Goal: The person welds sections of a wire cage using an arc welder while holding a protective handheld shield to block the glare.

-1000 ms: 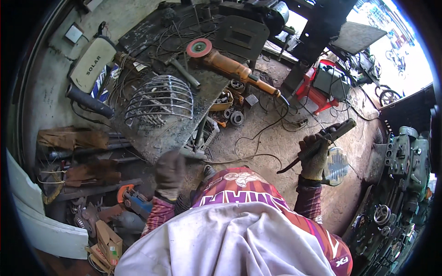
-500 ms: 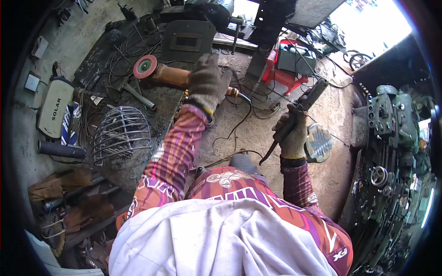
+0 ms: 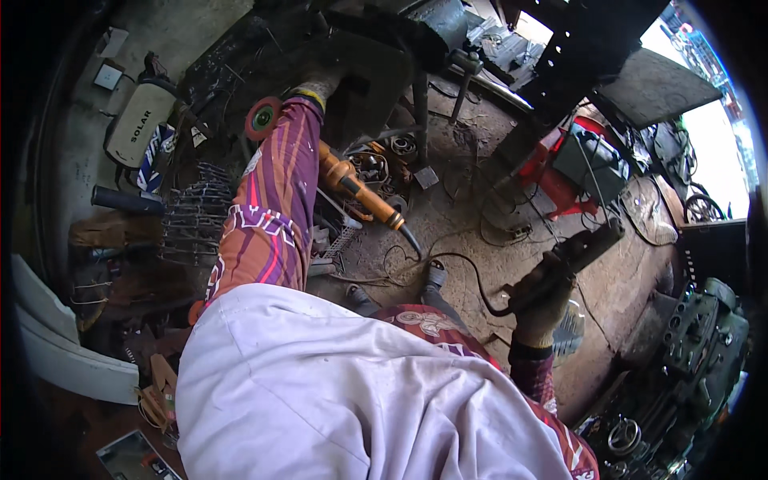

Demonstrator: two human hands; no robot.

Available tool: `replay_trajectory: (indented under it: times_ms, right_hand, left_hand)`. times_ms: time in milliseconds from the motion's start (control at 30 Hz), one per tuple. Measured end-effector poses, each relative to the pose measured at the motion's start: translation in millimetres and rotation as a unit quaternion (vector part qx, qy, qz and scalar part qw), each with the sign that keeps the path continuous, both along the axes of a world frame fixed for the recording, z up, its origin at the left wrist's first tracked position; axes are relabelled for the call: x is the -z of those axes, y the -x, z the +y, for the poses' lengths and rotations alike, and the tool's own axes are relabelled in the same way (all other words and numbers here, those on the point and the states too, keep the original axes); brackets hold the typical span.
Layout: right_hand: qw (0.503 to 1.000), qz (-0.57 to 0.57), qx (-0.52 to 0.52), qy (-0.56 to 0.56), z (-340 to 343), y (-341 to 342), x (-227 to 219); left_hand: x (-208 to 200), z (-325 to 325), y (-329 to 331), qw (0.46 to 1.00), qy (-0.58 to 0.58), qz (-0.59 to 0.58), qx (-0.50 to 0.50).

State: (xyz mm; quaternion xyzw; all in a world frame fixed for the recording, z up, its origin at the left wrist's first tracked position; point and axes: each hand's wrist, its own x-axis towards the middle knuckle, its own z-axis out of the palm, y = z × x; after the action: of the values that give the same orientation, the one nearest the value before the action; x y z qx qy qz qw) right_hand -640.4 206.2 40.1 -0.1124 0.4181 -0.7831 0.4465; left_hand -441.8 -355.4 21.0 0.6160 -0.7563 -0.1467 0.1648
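At the far left of the bench my gloved left hand (image 3: 322, 85) is closed at the left edge of a dark welding shield (image 3: 376, 108); its fingers are partly lost in shadow. Under and beside that forearm lies an orange angle grinder (image 3: 352, 186) with a reddish disc (image 3: 262, 118), its cord trailing down to the floor. On the right my gloved right hand (image 3: 541, 314) grips a dark welding electrode holder (image 3: 590, 246), pointed up and right, with a black cable curving away from its lower end.
A cage of bent metal rods (image 3: 200, 214) sits left of my left arm. A red stand (image 3: 552, 180) bears a dark box (image 3: 592, 166) at the right back. Cables cross the floor (image 3: 456, 280). A green machine (image 3: 704, 344) stands on the right.
My left hand has moved from above the grinder to the shield, which now appears larger and nearer. My view has shifted; the right hand still holds the electrode holder, lower and farther right in view.
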Motion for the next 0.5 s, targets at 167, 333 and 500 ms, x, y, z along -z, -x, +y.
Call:
replay_trajectory:
  times_ms: [167, 333, 500]
  right_hand:
    - [0.993, -0.093, -0.047, 0.051, -19, 32, 12]
    - [0.997, -0.005, 0.026, -0.066, -15, 46, 7]
    - [0.997, -0.031, -0.004, -0.072, -32, 41, 4]
  left_hand:
    - [28, -159, -128, 0.957, 0.178, -0.158, 0.166]
    - [49, -92, -31, 0.973, 0.063, 0.004, 0.222]
    - [-45, -35, -95, 0.98, -0.054, 0.085, 0.171]
